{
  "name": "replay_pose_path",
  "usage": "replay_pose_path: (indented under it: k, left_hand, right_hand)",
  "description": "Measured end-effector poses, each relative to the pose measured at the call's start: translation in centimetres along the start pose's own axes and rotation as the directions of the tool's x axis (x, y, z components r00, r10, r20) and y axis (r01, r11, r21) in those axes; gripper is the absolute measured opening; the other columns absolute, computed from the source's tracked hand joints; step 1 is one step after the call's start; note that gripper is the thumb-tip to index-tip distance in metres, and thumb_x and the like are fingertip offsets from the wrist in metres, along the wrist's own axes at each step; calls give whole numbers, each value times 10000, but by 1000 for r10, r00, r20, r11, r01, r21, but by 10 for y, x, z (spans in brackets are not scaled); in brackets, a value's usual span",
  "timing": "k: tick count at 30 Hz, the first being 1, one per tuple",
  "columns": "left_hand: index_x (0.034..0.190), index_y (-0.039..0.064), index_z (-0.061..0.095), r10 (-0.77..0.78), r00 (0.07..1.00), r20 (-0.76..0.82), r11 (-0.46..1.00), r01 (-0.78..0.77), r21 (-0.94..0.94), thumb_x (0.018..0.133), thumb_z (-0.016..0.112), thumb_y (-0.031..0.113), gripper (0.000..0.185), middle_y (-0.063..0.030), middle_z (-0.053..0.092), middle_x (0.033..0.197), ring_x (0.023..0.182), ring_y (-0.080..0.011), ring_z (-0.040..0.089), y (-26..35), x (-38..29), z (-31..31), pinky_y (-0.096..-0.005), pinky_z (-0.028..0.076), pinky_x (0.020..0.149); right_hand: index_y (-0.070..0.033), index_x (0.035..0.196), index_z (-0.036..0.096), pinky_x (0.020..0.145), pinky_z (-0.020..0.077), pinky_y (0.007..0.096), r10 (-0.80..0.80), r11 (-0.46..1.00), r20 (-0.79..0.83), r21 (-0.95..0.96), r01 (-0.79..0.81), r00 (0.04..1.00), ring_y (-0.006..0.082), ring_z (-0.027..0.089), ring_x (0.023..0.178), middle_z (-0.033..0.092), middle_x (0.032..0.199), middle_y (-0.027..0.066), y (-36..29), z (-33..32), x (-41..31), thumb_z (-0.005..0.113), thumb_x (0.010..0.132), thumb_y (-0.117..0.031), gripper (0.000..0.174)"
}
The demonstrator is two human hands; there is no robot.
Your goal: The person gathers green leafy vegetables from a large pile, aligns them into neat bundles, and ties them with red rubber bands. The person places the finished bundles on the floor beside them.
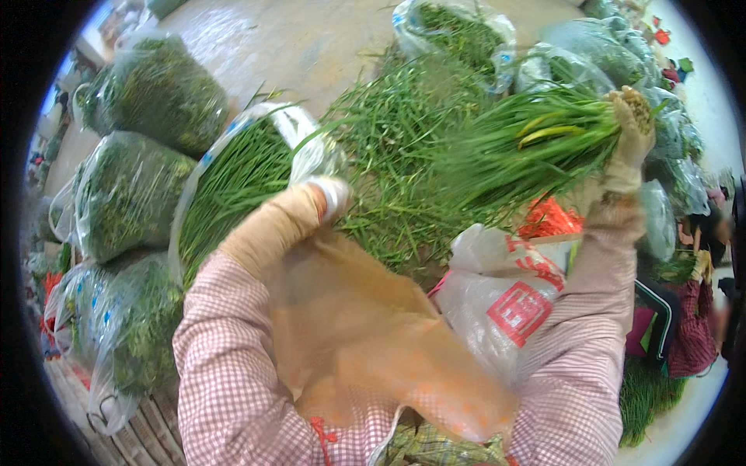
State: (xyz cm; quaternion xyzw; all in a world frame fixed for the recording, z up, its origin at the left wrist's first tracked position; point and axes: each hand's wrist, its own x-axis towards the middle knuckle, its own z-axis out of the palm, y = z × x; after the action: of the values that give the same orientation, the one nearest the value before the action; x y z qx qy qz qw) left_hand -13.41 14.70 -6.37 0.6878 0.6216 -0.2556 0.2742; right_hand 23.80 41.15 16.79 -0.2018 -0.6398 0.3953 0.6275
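Observation:
My right hand (631, 131), in a pale glove, grips a bunch of long green chive-like leaves (542, 131) by its pale stem end. The leaf tips fan out to the left, blurred, and a few leaves are yellow. My left hand (335, 195), with a white covering, is beside the near rim of an open clear plastic bag (303, 125). Similar long leaves (239, 180) lie inside that bag. The left fingers are mostly hidden, so whether they pinch the bag is unclear. Between my arms a heap of loose leaf trimmings (402, 134) covers the floor.
Several filled plastic bags of greens (137, 192) line the left side; more bags (606, 52) stand at the right. A white bag with red print (495, 291) and red ties (548, 218) lie before me. Another person's checked sleeve (690, 332) shows at far right.

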Motion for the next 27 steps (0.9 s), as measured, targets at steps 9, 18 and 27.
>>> replay_pose_path:
  k: [9,18,27]
  left_hand:
    - [1415,110,441,-63,531,-845,145,-833,-534,878,732,371,664,-83,588,1319,1219,-191,544,12,-178,-232,-339,445,1034]
    - [1587,104,113,313,932,-184,273,-274,-922,776,833,397,1123,-108,414,1493,1327,-218,408,62,-231,-89,-358,349,1114]
    - [1402,-19,470,-211,945,250,648,327,-688,816,748,463,809,-209,606,1300,1221,-318,576,65,-345,67,-403,467,1015]
  right_hand:
    - [-25,1137,665,870,569,337,-320,903,86,331,275,944,204,678,967,704,1043,101,-55,129,-16,682,886,-78,258]
    - [-81,1113,613,877,565,438,435,60,622,701,-711,651,256,646,918,650,935,69,-19,195,-226,715,839,-130,296]
    - [-61,1184,625,993,504,467,413,42,699,626,-778,584,265,613,1024,654,992,73,61,104,-259,664,884,-91,304]
